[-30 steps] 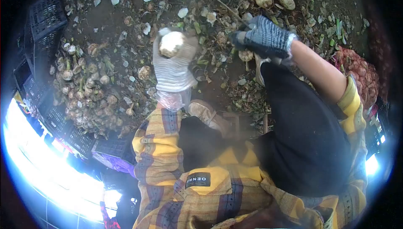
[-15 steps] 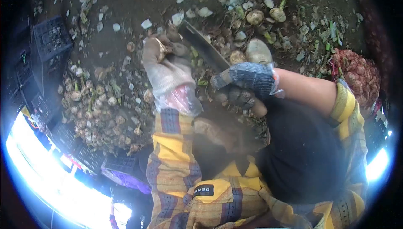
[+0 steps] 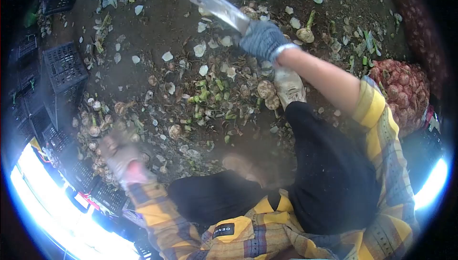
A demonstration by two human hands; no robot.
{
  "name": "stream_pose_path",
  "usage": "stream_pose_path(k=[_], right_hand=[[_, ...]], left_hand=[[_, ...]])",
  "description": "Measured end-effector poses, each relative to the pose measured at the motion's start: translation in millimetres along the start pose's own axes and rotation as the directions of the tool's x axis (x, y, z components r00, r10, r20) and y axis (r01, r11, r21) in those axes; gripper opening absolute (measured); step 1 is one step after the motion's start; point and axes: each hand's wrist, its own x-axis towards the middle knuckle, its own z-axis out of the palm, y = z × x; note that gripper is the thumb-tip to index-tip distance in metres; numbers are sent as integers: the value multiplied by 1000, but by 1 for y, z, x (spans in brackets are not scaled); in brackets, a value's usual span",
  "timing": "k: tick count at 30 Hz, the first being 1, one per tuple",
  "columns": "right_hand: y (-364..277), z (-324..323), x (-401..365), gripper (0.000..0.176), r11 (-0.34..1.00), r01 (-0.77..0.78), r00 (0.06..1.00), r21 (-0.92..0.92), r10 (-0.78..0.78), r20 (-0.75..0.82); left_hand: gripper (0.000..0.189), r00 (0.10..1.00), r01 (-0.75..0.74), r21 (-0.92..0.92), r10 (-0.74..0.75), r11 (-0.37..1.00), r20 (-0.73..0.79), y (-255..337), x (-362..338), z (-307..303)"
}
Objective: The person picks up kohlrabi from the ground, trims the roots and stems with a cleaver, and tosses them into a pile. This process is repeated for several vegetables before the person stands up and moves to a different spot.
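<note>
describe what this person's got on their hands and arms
Left hand: pale knit glove, blurred, with a pinkish cuff. Right hand: blue-grey speckled knit glove with a pale cuff. Left sleeve and right sleeve: yellow plaid with purple-grey stripes, the right pushed up.

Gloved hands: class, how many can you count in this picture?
2. The left hand, blurred, is low on the left by the heap of bulbs; the right hand is near the top, gripping a cleaver. No others show.

A blue-grey knit glove worn on the right hand [image 3: 262, 40], a pale soiled glove on the left hand [image 3: 120, 157], yellow plaid shirt [image 3: 381, 131] barred in purple-grey, black trousers [image 3: 334, 183], black label [image 3: 223, 230] lettered in white
</note>
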Motion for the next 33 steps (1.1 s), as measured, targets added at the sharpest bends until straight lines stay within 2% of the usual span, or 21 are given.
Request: stream_pose_path(k=[1, 2, 3, 4, 5, 6, 8, 10, 12, 14, 15, 16, 17, 19, 22, 25, 26, 28, 29, 30, 33], right_hand=[[-4, -5, 12, 44, 1000, 14, 999, 23, -13, -47], [-9, -11, 21, 42, 986, 121, 986, -117, -132, -97], [-11, -6, 36, 39, 977, 124, 973, -173, -154, -174], [-17, -6, 51, 39, 978, 122, 976, -171, -149, -160], [-24, -4, 64, 38, 979, 119, 979, -167, -143, -143], [-25, 1, 78, 38, 976, 108, 976, -188, -140, -166], [-23, 12, 104, 39, 969, 85, 967, -231, -137, -217], [-16, 13, 118, 39, 976, 40, 973, -213, -86, -213], [-3, 15, 120, 42, 982, 3, 970, -188, -49, -240], [8, 18, 105, 42, 974, -66, 990, 218, 91, -106], [13, 21, 93, 42, 906, -123, 990, 404, 143, -19], [13, 26, 76, 37, 842, -145, 989, 519, 139, 51], [12, 32, 54, 35, 762, -177, 984, 623, 127, 125], [10, 33, 5, 37, 392, -354, 899, 849, -108, 425], [11, 54, -36, 36, 368, -500, 782, 784, -198, 592], [11, 63, -65, 27, 317, -608, 702, 728, -213, 679], [-5, 57, -73, 29, 335, -649, 694, 683, -107, 712], [16, 69, -55, 29, 775, -306, 750, 553, -162, 642], [13, 68, -51, 30, 906, -87, 762, 415, -207, 613], [11, 67, -51, 34, 992, -51, 857, 118, -17, 516], [21, 65, -65, 38, 958, 253, 962, -139, -234, 139]], left_hand=[[39, 980, -61, 8, 62, 998, -187, 27, 22, -33], [47, 922, -115, 39, 121, 993, -367, 54, 44, -66], [48, 935, -174, 152, 211, 973, -283, 60, 45, -83], [49, 934, -246, 253, 298, 936, -196, 62, 35, -79], [50, 946, -127, 62, 139, 990, -294, 59, 26, -72], [50, 952, -92, -7, 86, 996, -294, 46, 33, -79], [54, 949, -50, 83, 73, 995, -307, 11, 22, -60], [36, 992, 116, 191, -103, 975, -80, -35, 25, -53], [30, 933, 355, 129, -359, 926, 4, -73, -6, -7], [32, 898, 429, 218, -440, 876, 1, -104, -39, 36], [40, 844, 495, 207, -523, 844, 116, -122, -38, 35], [51, 808, 530, 275, -576, 802, 123, -132, -43, 37], [58, 809, 550, 204, -577, 810, 112, -136, -53, 44], [55, 754, 592, 144, -608, 793, 248, -151, -51, 40], [53, 739, 528, 157, -542, 835, 400, -152, -50, 39], [53, 633, 616, 164, -608, 770, 479, -148, -52, 28], [57, 692, 583, 138, -578, 801, 433, -154, -50, 24], [61, 777, 435, 247, -500, 866, 382, -154, -57, 13], [64, 814, 356, 304, -453, 884, 363, -149, -62, 16], [73, 846, 300, 368, -424, 880, 323, -145, -69, 23], [74, 874, 146, 435, -322, 888, 363, -146, -74, 25]])
